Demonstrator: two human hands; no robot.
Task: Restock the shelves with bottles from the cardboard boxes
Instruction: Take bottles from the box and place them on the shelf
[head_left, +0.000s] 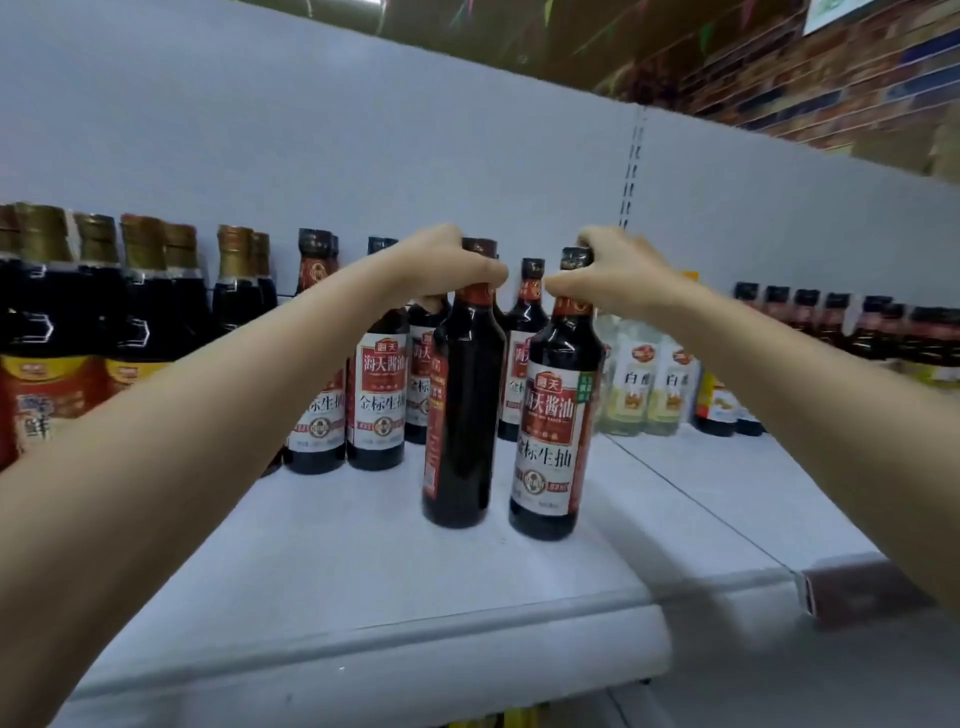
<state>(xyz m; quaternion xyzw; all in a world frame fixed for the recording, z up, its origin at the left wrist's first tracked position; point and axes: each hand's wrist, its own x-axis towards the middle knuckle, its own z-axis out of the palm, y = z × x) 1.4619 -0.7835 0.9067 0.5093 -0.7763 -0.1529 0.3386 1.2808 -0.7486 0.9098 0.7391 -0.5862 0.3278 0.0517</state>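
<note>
On white shelf (363, 561) — left hand (441, 265) fingers curled round turned bottle (460, 410) neck; right hand (608, 278) pinches front-facing bottle (553, 431) cap — both upright.

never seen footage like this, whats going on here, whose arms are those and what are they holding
This is a single picture from a camera worn on a person's head, so the two bare arms are the wearer's own. No robot is involved. The left hand grips the neck of a dark bottle whose label faces sideways. The right hand grips the neck of a soy sauce bottle whose label faces the camera. Both appear to stand on a white shop shelf. More bottles line the back.
</note>
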